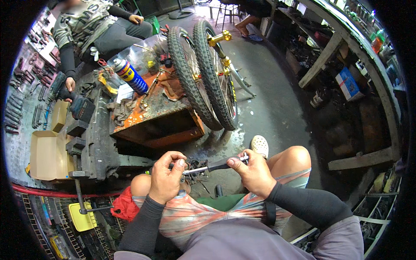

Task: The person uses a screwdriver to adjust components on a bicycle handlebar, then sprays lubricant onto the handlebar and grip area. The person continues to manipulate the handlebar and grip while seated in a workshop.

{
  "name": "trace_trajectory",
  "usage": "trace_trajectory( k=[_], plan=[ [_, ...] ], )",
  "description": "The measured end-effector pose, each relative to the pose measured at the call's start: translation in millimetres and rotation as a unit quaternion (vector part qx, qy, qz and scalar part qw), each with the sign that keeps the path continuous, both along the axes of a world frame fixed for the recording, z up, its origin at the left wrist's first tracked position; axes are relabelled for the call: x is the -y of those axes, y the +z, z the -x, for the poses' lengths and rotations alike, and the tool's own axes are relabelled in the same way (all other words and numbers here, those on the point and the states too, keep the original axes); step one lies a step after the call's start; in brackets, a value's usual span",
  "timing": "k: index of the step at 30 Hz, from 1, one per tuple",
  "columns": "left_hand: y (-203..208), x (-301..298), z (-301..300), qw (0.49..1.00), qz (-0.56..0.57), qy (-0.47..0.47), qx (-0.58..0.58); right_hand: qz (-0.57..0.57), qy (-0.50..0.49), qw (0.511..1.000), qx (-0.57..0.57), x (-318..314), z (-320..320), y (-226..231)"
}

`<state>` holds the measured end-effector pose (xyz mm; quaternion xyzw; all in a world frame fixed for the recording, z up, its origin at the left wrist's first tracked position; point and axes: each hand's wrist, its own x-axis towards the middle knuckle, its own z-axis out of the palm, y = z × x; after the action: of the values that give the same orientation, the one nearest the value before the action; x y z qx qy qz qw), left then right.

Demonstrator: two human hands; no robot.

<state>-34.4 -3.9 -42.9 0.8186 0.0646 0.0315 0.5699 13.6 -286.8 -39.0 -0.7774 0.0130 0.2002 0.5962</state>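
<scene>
Above my lap, a black-handled tool [219, 164] with a bright metal shaft stretches between my two hands. My right hand [255, 175] is closed on its right end, thumb along the handle, and a small silver crosspiece pokes out past the fingers. At the other end, my left hand [166, 175] pinches the tip of the shaft between thumb and fingers. Whether a small part is also in that pinch, I cannot tell. Several small dark parts lie on the floor just behind and below the tool.
Ahead stands an orange, grimy box-like bench [160, 125] bearing a blue spray can [131, 77]. Two bicycle wheels [212, 78] with a gold-coloured fork lean beside it. A vise [77, 147] and open cardboard box [50, 154] are left. Another person [89, 32] sits there, one hand on a cordless drill [80, 104].
</scene>
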Motion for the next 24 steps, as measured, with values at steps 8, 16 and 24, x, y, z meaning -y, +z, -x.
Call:
trace_trajectory(
  k=[8,16,24],
  plan=[
    [10.3,4.4,-16.1,0.999,-0.039,-0.020,-0.012,0.009,-0.001,0.999,-0.035,5.6,-14.4,9.5],
    [-1.3,2.5,-21.9,0.990,0.136,-0.016,-0.035,-0.029,-0.022,0.998,-0.057,5.4,-13.8,3.2],
    [0.5,-5.8,-24.9,0.993,0.111,-0.018,-0.030,-0.005,-0.016,1.000,-0.018,1.0,-12.6,-4.8]
  ],
)
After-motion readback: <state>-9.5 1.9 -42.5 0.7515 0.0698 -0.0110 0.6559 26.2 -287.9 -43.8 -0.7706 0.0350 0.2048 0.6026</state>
